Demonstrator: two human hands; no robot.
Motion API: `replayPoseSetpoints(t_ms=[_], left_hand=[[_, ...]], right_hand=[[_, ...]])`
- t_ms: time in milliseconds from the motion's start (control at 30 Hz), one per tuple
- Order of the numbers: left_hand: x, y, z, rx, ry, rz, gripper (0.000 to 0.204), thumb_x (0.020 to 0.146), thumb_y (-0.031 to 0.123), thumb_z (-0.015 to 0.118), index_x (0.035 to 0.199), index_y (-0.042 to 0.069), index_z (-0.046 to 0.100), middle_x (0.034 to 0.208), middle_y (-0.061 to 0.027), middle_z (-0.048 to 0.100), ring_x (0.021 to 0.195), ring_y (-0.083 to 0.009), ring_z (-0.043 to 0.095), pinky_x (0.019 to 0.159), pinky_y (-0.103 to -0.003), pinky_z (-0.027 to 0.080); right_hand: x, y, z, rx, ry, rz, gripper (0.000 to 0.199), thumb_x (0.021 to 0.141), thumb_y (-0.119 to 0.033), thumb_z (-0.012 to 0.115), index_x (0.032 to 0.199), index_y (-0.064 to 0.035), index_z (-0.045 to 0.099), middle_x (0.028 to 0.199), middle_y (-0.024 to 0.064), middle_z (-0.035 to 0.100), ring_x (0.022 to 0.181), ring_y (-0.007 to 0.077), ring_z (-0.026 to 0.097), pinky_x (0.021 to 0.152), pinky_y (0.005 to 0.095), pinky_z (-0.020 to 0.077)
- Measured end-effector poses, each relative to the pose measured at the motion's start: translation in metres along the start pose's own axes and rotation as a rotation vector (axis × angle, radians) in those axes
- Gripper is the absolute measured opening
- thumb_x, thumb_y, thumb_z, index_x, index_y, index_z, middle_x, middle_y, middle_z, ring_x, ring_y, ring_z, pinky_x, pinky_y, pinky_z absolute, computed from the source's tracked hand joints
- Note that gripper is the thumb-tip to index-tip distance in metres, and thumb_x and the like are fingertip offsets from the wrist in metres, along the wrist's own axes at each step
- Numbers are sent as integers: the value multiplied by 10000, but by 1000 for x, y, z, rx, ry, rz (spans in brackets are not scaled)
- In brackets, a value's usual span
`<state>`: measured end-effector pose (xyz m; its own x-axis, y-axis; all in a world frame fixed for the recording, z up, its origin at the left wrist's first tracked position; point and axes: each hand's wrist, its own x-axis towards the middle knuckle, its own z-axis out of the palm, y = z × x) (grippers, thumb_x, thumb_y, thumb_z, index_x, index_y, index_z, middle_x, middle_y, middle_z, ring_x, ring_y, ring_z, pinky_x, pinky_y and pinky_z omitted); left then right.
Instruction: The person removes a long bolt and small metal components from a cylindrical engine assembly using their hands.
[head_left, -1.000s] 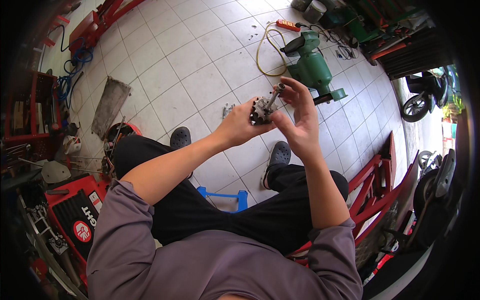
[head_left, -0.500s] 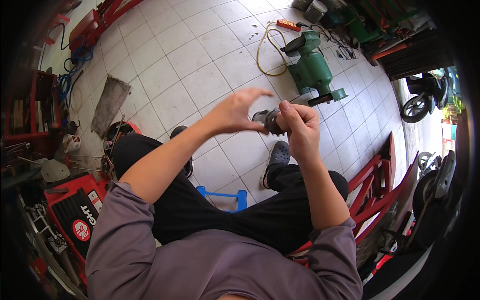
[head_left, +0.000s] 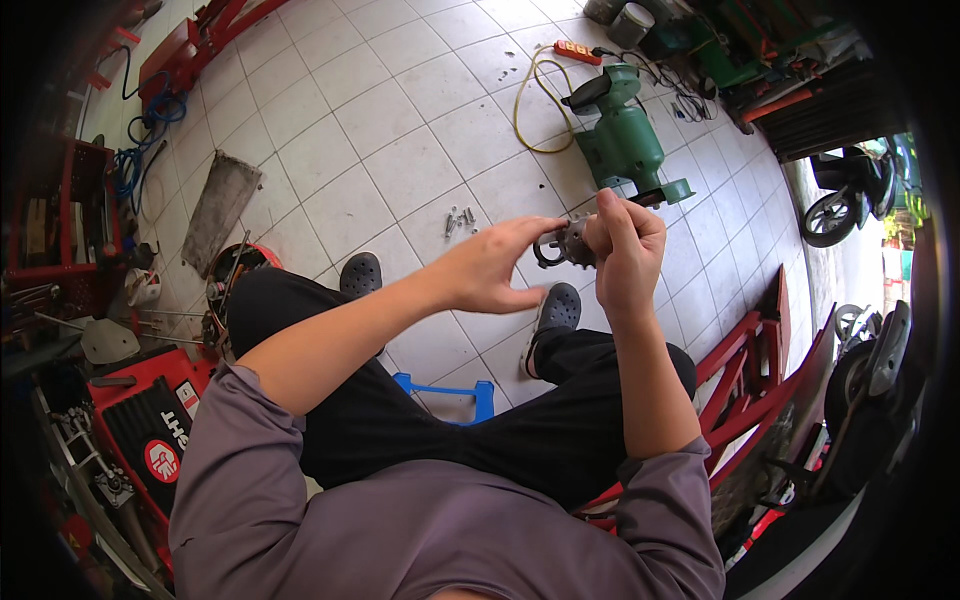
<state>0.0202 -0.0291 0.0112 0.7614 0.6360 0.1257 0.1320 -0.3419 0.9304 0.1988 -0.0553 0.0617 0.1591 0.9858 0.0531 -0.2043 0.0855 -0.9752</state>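
Above the knees, right hand (head_left: 625, 250) fingers clenched round a toothed metal part (head_left: 568, 243), left hand (head_left: 490, 268) fingers half-open, fingertips touching it

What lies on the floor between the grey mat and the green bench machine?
In the head view, a small cluster of loose metal bolts lies on bare white tile between the grey mat and the green bench machine.

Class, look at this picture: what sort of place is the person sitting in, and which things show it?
Probably a repair workshop. A green bench grinder stands on the tiled floor, loose bolts lie nearby, and a red toolbox sits at the left.
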Motion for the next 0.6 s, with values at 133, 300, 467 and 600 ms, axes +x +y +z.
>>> replayPoseSetpoints(t_ms=[133, 300, 467, 600], left_hand=[[1, -8, 26, 57, 141, 111, 968, 672, 315, 832, 1412, -49, 324, 1220, -216, 567, 1107, -356, 581, 978, -399, 467], [3, -5, 29, -162, 90, -144, 1018, 619, 392, 899, 1392, 3, 363, 1199, -205, 581, 1076, -328, 610, 921, -402, 494], [6, -13, 25, -137, 165, -97, 871, 650, 369, 877, 1320, 16, 448, 1171, -190, 610, 1077, -341, 609, 921, -408, 487], [8, -16, 23, -49, 192, -17, 821, 655, 380, 867, 1283, 18, 481, 1165, -181, 620, 1085, -350, 601, 934, -418, 475]], right_hand=[[-8, 8, 9, 18, -10, 23, 434, 958, -150, 611, 562, -61, 457, 538, -77, 361, 518, 20, 265, 466, 247, 192], [-16, 13, 14, 17, -86, 41, 416, 951, -154, 625, 573, -44, 491, 533, -76, 381, 517, 13, 291, 456, 236, 218], [-18, 5, 28, -30, -95, 64, 410, 949, -153, 626, 580, -27, 502, 538, -81, 400, 522, 7, 307, 459, 229, 235], [-18, 9, 25, -30, -108, 74, 415, 950, -156, 625, 575, -22, 505, 545, -76, 428, 525, 7, 326, 462, 228, 241]])
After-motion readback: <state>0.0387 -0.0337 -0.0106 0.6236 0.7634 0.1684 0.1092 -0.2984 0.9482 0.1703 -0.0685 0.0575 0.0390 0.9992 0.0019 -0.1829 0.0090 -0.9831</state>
